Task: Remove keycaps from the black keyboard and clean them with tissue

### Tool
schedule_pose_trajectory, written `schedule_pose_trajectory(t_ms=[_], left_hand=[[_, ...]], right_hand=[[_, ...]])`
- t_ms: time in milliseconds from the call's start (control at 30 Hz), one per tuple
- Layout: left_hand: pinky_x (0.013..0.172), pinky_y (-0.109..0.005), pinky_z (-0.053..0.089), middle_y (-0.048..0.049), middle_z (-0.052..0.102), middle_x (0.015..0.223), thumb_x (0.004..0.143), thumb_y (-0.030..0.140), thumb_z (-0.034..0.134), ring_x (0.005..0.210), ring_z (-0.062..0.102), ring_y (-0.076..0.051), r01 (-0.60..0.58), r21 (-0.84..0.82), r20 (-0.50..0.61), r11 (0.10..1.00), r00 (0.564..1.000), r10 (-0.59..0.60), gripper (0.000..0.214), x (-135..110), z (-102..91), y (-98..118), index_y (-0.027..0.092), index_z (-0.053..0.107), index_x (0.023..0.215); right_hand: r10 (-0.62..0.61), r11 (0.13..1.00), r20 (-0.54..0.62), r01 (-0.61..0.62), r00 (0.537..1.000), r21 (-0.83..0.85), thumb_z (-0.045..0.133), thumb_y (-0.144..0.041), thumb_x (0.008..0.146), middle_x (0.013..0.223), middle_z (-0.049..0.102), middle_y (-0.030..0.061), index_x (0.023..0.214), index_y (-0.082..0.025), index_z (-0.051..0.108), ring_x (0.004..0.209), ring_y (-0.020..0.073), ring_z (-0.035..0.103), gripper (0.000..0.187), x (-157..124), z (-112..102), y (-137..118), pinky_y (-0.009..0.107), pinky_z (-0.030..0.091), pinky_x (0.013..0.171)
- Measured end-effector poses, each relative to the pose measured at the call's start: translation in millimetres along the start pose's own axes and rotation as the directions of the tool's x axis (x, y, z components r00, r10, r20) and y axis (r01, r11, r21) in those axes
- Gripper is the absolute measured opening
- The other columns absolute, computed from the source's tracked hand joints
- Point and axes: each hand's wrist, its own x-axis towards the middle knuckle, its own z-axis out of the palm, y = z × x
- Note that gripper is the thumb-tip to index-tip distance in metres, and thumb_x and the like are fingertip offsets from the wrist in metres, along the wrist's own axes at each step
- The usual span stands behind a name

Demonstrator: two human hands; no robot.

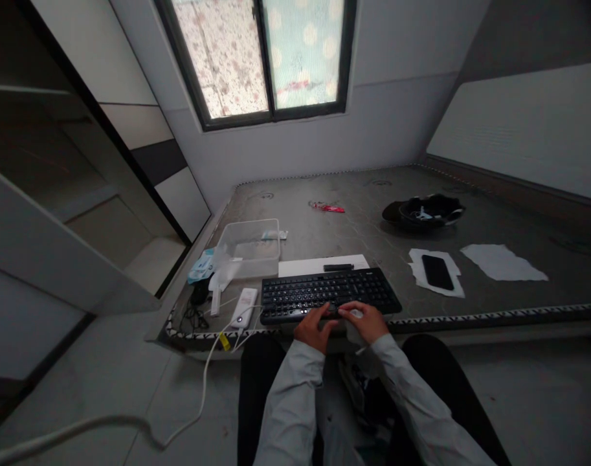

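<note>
A black keyboard [330, 294] lies at the near edge of a grey mattress-like surface [494, 213]. My left hand [312, 325] rests at the keyboard's front edge, fingers curled and touching the bottom row of keys. My right hand [367, 320] is beside it, closed on a small white wad, perhaps a tissue or wipe [356, 314], pressed against the keyboard's front edge. Both arms wear light grey sleeves.
A clear plastic tub [249, 247] and a white power bank [244, 306] with a white cable [205, 375] sit left of the keyboard. A black phone [437, 271] lies on white paper to the right, with a dark bowl-like object [424, 211] behind.
</note>
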Motion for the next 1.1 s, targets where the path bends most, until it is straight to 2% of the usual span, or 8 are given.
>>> schedule_pose_trajectory(t_ms=[100, 200, 333, 567, 767, 967, 1100], left_hand=[[0.078, -0.025, 0.053, -0.001, 0.066, 0.096, 0.079, 0.027, 0.064, 0.086, 0.063, -0.014, 0.08, 0.062, -0.004, 0.995, 0.997, -0.08, 0.029, 2.2, -0.9, 0.3, 0.026, 0.064, 0.108], [0.081, -0.026, 0.052, -0.0005, 0.064, 0.098, 0.079, 0.027, 0.063, 0.087, 0.062, -0.013, 0.117, 0.093, 0.015, 0.989, 0.993, -0.119, 0.025, 1.9, -0.2, -0.8, 0.029, 0.065, 0.104], [0.08, -0.025, 0.051, 0.0006, 0.062, 0.098, 0.08, 0.026, 0.062, 0.085, 0.061, -0.012, 0.141, 0.097, 0.016, 0.985, 0.99, -0.143, 0.023, 0.2, 0.6, -1.3, 0.03, 0.066, 0.102], [0.078, -0.024, 0.05, 0.0006, 0.061, 0.097, 0.081, 0.023, 0.059, 0.084, 0.061, -0.012, 0.16, 0.074, 0.0, 0.984, 0.987, -0.161, 0.02, -0.6, -4.3, -0.1, 0.029, 0.067, 0.098], [0.076, -0.024, 0.05, -0.0001, 0.061, 0.097, 0.082, 0.022, 0.056, 0.084, 0.061, -0.012, 0.165, 0.074, 0.009, 0.983, 0.986, -0.167, 0.02, -0.7, -8.0, 0.3, 0.028, 0.067, 0.097], [0.08, -0.025, 0.05, -0.0007, 0.06, 0.097, 0.081, 0.019, 0.056, 0.086, 0.06, -0.012, 0.16, 0.048, 0.007, 0.986, 0.987, -0.161, 0.021, -0.8, -5.8, -1.7, 0.028, 0.067, 0.096], [0.081, -0.025, 0.05, -0.0007, 0.06, 0.095, 0.081, 0.019, 0.056, 0.084, 0.06, -0.011, 0.164, 0.046, -0.003, 0.985, 0.986, -0.164, 0.021, -0.1, -4.3, -2.7, 0.028, 0.068, 0.096]], right_hand=[[-0.013, 0.988, -0.017, 0.01, 1.0, -0.155, 0.066, -0.045, 0.068, 0.082, 0.074, 0.003, 0.077, -0.023, 0.073, 0.083, 0.0235, 0.067, 0.025, 20.4, -5.5, -3.8, 0.031, 0.048, 0.077], [-0.026, 0.946, 0.042, 0.038, 0.999, -0.323, 0.066, -0.041, 0.069, 0.082, 0.074, 0.0019, 0.076, -0.025, 0.075, 0.084, 0.0236, 0.067, 0.02, 40.0, -5.0, -10.9, 0.032, 0.047, 0.079], [-0.02, 0.9, 0.107, 0.064, 0.994, -0.431, 0.067, -0.036, 0.07, 0.08, 0.074, 0.0017, 0.075, -0.024, 0.075, 0.085, 0.0231, 0.067, 0.015, 53.2, 1.0, -15.0, 0.029, 0.048, 0.076], [-0.004, 0.888, 0.11, 0.054, 0.994, -0.456, 0.066, -0.037, 0.072, 0.082, 0.074, 0.0017, 0.078, -0.024, 0.075, 0.086, 0.0221, 0.067, 0.017, 56.2, 6.7, -7.8, 0.028, 0.047, 0.08], [0.014, 0.869, 0.059, 0.017, 0.998, -0.494, 0.066, -0.037, 0.071, 0.081, 0.074, 0.0032, 0.077, -0.024, 0.076, 0.085, 0.0228, 0.068, 0.017, 56.3, 9.5, -4.6, 0.028, 0.048, 0.077], [0.071, 0.899, 0.039, -0.047, 0.997, -0.435, 0.065, -0.036, 0.071, 0.08, 0.074, 0.0045, 0.078, -0.022, 0.075, 0.08, 0.0212, 0.069, 0.019, 57.3, 9.6, 2.8, 0.025, 0.049, 0.071], [0.077, 0.913, 0.05, -0.05, 0.996, -0.406, 0.065, -0.039, 0.072, 0.081, 0.074, 0.0048, 0.08, -0.022, 0.075, 0.08, 0.0209, 0.069, 0.021, 58.9, 10.0, 9.5, 0.026, 0.049, 0.073]])
